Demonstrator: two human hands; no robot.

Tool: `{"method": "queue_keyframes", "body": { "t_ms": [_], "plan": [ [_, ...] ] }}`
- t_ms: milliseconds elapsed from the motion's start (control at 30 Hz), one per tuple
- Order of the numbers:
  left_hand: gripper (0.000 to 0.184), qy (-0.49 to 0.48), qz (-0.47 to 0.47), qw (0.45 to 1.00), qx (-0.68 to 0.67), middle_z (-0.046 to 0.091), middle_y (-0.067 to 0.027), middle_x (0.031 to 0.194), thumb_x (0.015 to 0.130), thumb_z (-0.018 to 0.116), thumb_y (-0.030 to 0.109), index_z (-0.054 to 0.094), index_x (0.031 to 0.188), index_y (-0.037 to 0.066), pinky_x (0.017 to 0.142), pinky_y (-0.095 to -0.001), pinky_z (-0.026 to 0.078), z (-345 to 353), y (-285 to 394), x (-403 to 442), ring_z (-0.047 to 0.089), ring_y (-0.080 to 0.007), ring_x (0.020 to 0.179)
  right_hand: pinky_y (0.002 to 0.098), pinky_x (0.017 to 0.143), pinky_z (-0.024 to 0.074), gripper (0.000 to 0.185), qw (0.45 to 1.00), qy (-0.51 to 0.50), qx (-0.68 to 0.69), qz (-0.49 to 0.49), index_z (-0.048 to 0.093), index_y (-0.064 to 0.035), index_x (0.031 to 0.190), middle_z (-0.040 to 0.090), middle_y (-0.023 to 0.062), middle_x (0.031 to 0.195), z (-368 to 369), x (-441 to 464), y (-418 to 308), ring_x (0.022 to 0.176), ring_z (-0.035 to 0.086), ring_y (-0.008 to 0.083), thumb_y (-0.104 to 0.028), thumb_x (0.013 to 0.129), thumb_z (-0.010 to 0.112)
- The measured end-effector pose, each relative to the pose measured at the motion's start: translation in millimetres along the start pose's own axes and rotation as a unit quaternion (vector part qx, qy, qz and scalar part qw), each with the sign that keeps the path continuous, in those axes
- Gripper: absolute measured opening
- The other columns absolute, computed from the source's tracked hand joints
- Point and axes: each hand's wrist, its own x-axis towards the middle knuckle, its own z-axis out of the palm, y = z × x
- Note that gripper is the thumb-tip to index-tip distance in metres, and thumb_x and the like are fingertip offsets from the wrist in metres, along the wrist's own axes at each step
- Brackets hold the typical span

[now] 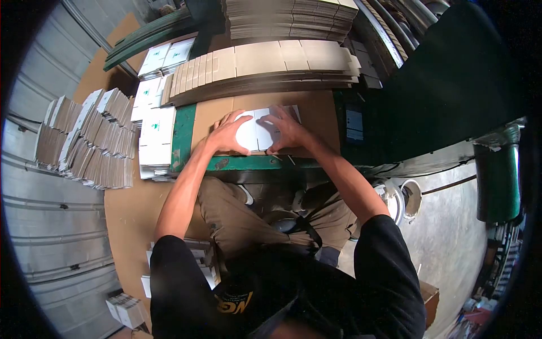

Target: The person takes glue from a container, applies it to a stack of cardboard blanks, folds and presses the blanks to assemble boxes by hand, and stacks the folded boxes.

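A white flat carton blank (256, 129), or a small stack of them, lies on a brown cardboard sheet (206, 116) in front of me. My left hand (228, 134) grips its left side, thumb at the near edge and fingers curled around the far corner. On the opposite side my right hand (287, 130) holds it the same way, the thumb along the near edge. A crease or slit runs down the middle of the white card. How many layers are between my hands I cannot tell.
Behind the sheet a long row of brown carton blanks (259, 62) leans across the green bench (183, 135). Printed white blanks (156, 127) are stacked at left, with more bundles (93, 141) beyond. A phone (354, 124) lies right, near a dark green machine panel (446, 85).
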Motion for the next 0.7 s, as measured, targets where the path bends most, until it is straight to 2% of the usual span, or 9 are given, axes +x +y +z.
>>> {"method": "queue_keyframes", "body": {
  "t_ms": [267,500,600,667,700],
  "plan": [
    [0.118,0.020,-0.011,1.000,-0.019,0.030,-0.0122,0.166,0.052,0.096,0.048,0.046,0.155,0.021,0.118,-0.0662,0.026,2.7,-0.9,-1.7,0.027,-0.0365,0.154,0.0603,0.117,0.0318,0.108,1.000,0.012,0.000,-0.008,0.058,-0.0227,0.140,0.039,0.0225,0.147,-1.5,-1.4,-2.8,0.143,0.034,0.0472,-0.048,0.045,0.101],
    [0.120,0.005,-0.013,1.000,-0.007,0.029,-0.0120,0.167,0.051,0.097,0.049,0.045,0.156,0.022,0.118,-0.0659,0.026,1.8,-2.3,-3.2,0.027,-0.0367,0.154,0.0594,0.119,0.0292,0.108,1.000,-0.013,0.022,0.011,0.059,-0.0235,0.140,0.034,0.0253,0.156,-3.8,-0.2,-4.6,0.145,0.032,0.0485,-0.048,0.043,0.101],
    [0.115,0.012,-0.008,1.000,-0.007,0.028,-0.0121,0.168,0.056,0.094,0.054,0.047,0.156,0.022,0.118,-0.0656,0.025,3.5,-2.6,-2.0,0.027,-0.0372,0.154,0.0594,0.119,0.0286,0.109,1.000,-0.012,0.003,0.021,0.059,-0.0241,0.140,0.034,0.0268,0.157,-3.4,-1.5,-6.0,0.145,0.031,0.0493,-0.048,0.043,0.101],
    [0.103,0.016,-0.019,0.999,-0.020,0.029,-0.0127,0.168,0.066,0.088,0.058,0.049,0.155,0.023,0.120,-0.0643,0.025,4.8,-4.9,1.0,0.027,-0.0375,0.154,0.0594,0.119,0.0284,0.109,1.000,-0.008,-0.009,0.023,0.059,-0.0244,0.140,0.034,0.0275,0.157,-4.9,-0.8,-6.3,0.145,0.031,0.0497,-0.047,0.042,0.101],
    [0.103,0.017,-0.020,0.999,-0.020,0.029,-0.0127,0.168,0.066,0.088,0.058,0.049,0.155,0.023,0.120,-0.0643,0.025,6.2,-6.6,1.9,0.027,-0.0375,0.154,0.0599,0.120,0.0286,0.109,1.000,-0.011,0.000,0.018,0.059,-0.0243,0.140,0.034,0.0285,0.156,-5.2,0.9,-5.7,0.146,0.031,0.0504,-0.047,0.043,0.101]
  ]
}}
